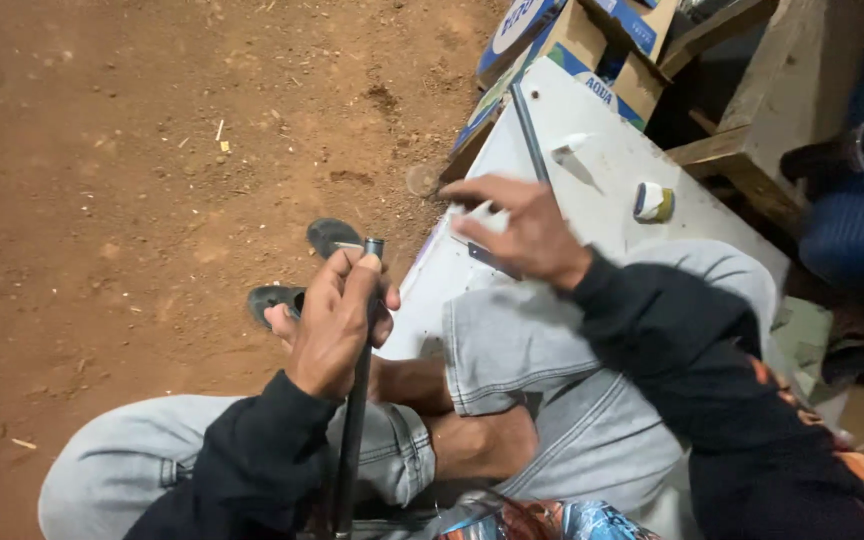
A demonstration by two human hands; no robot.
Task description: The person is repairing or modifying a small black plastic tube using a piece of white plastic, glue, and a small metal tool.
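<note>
The tube (354, 420) in the left hand (337, 320) looks like matt black rubber, with a dull metal tip at its top end. The tabletop (612, 180) is a smooth, painted white board, scuffed grey. Left of the tabletop the ground (132, 170) is rough, dry red earth. Behind the tabletop, boxes (562, 40) are plain brown cardboard. The jeans (552, 370) are faded, pale denim cloth.

Thin black rod (355, 420), near-upright, gripped near hollow top end; lower end hidden by lap.
</note>
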